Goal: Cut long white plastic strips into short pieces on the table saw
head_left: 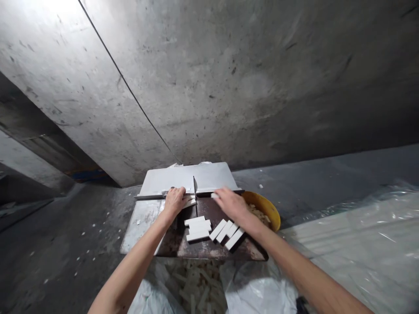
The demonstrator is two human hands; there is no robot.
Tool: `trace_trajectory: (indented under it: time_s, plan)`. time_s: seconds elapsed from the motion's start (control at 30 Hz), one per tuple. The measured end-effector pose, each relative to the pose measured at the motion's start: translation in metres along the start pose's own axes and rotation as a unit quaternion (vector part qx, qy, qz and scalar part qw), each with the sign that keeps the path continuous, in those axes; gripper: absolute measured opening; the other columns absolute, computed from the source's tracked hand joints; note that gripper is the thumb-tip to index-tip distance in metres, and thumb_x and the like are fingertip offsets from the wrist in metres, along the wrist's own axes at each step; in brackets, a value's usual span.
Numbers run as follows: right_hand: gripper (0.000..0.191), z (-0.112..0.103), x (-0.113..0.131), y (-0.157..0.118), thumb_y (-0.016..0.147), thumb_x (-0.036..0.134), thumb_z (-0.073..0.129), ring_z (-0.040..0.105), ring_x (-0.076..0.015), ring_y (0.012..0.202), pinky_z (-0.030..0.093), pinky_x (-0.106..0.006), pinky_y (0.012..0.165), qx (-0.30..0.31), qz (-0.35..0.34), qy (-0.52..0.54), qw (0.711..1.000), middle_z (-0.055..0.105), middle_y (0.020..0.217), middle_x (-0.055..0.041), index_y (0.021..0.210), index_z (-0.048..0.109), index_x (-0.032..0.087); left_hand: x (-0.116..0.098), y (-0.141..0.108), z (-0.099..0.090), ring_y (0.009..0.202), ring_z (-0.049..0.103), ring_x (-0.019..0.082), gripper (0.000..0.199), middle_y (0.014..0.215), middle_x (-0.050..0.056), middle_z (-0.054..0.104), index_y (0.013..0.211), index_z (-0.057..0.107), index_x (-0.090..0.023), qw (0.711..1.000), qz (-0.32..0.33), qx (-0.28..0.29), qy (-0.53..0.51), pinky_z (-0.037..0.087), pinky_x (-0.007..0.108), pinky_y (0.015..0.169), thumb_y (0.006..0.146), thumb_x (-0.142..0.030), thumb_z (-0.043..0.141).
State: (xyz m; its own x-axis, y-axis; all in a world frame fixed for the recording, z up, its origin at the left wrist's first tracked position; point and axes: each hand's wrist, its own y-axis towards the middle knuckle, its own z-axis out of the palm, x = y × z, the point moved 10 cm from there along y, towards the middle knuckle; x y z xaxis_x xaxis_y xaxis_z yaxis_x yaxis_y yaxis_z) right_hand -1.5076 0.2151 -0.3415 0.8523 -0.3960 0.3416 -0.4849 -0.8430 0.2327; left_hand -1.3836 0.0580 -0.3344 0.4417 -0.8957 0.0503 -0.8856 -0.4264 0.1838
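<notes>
My left hand (176, 200) is closed over white strips (190, 203) on a worn metal worktable (140, 222), close to a thin upright blade (194, 185) in the table's slot. My right hand (229, 202), slightly blurred, is on the blade's other side with a short white piece (214, 196) at its fingertips. Between my forearms lie a row of stacked white strips (198, 228) and several slanted loose strips (225, 231). A pale upright board (170, 179) runs behind both hands along the table's back.
A yellow bucket (276, 213) holding small white pieces stands at the table's right. Below the front edge are many more strips (199, 288) between white plastic sacks (258, 288). Clear plastic sheeting (366, 235) covers something on the right. A concrete wall (229, 87) rises behind.
</notes>
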Motion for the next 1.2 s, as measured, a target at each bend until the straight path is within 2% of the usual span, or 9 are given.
trace_trajectory:
  time_s: [0.1,0.17,0.27,0.37,0.47,0.63,0.7,0.87,1.2]
  plan:
    - [0.044,-0.036,-0.084,-0.032,0.093,0.035,0.052,0.056,-0.0351,0.112,0.047,-0.051,0.092,-0.075,0.095,-0.036,0.992,0.055,0.128,-0.0177,0.133,0.051,0.017,-0.005,-0.006,-0.004,0.092,0.06,0.024,0.019,0.088,0.007,0.067,0.084,0.062,-0.019,0.999,0.039,0.006,-0.022,0.04,0.036,0.088,0.093,-0.034,0.054]
    - [0.06,-0.029,-0.103,-0.055,0.09,0.049,0.054,0.049,-0.0346,0.124,0.042,-0.052,0.102,-0.032,0.023,0.046,0.998,0.051,0.137,-0.016,0.14,0.045,0.018,-0.009,-0.013,-0.007,0.098,0.059,0.023,0.022,0.1,0.008,0.067,0.09,0.063,-0.019,0.997,0.067,0.012,-0.04,0.04,0.037,0.092,0.093,-0.04,0.055]
    - [0.09,-0.004,-0.084,-0.092,0.081,0.064,0.062,0.034,-0.0315,0.137,0.034,-0.048,0.112,0.054,-0.108,0.137,0.983,0.035,0.151,-0.0127,0.151,0.027,0.02,-0.022,-0.032,-0.016,0.119,0.049,0.028,0.035,0.133,0.014,0.052,0.106,0.061,-0.018,0.991,0.106,-0.014,-0.076,0.036,0.042,0.102,0.087,-0.047,0.062]
    - [0.103,0.013,-0.047,-0.112,0.078,0.064,0.065,0.026,-0.0304,0.142,0.029,-0.048,0.114,0.06,-0.168,0.14,0.974,0.027,0.155,-0.0127,0.154,0.01,0.022,-0.04,-0.062,-0.028,0.125,0.043,0.031,0.039,0.138,0.014,0.045,0.109,0.057,-0.019,0.985,0.099,-0.065,-0.122,0.034,0.046,0.104,0.085,-0.049,0.065]
    - [0.111,0.021,-0.024,-0.113,0.077,0.059,0.07,0.03,-0.0316,0.139,0.031,-0.051,0.112,0.031,-0.183,0.124,0.975,0.03,0.153,-0.016,0.154,0.0,0.022,-0.06,-0.101,-0.027,0.121,0.046,0.03,0.043,0.132,0.013,0.048,0.115,0.053,-0.021,0.982,0.076,-0.082,-0.15,0.037,0.047,0.101,0.085,-0.048,0.065]
    - [0.106,0.024,-0.023,-0.115,0.08,0.041,0.072,0.045,-0.0302,0.129,0.032,-0.054,0.111,0.014,-0.162,0.143,0.976,0.05,0.137,-0.0133,0.154,-0.002,0.024,-0.079,-0.162,-0.02,0.12,0.047,0.03,0.043,0.134,0.015,0.046,0.123,0.048,-0.021,0.98,0.035,-0.115,-0.158,0.04,0.047,0.098,0.088,-0.043,0.062]
    - [0.101,0.023,-0.022,-0.119,0.082,0.035,0.07,0.045,-0.0285,0.129,0.032,-0.05,0.112,0.024,-0.163,0.163,0.973,0.049,0.139,-0.0123,0.154,0.0,0.024,-0.08,-0.175,-0.019,0.123,0.045,0.031,0.046,0.135,0.016,0.045,0.126,0.047,-0.021,0.978,0.019,-0.128,-0.162,0.04,0.047,0.098,0.088,-0.042,0.062]
    - [0.106,0.023,-0.005,-0.117,0.08,0.035,0.073,0.026,-0.0284,0.142,0.03,-0.047,0.114,0.044,-0.2,0.164,0.965,0.023,0.156,-0.0126,0.154,-0.001,0.024,-0.07,-0.174,-0.022,0.122,0.046,0.03,0.04,0.133,0.015,0.048,0.127,0.047,-0.019,0.976,-0.032,-0.158,-0.143,0.04,0.047,0.098,0.091,-0.034,0.058]
    - [0.106,0.028,0.011,-0.126,0.08,0.038,0.073,0.038,-0.0285,0.136,0.028,-0.053,0.114,0.077,-0.234,0.175,0.953,0.038,0.149,-0.0145,0.154,-0.001,0.024,-0.072,-0.165,-0.021,0.093,0.055,0.023,0.009,0.1,0.005,0.061,0.097,0.059,-0.023,0.985,-0.048,-0.129,-0.106,0.042,0.038,0.081,0.094,-0.022,0.051]
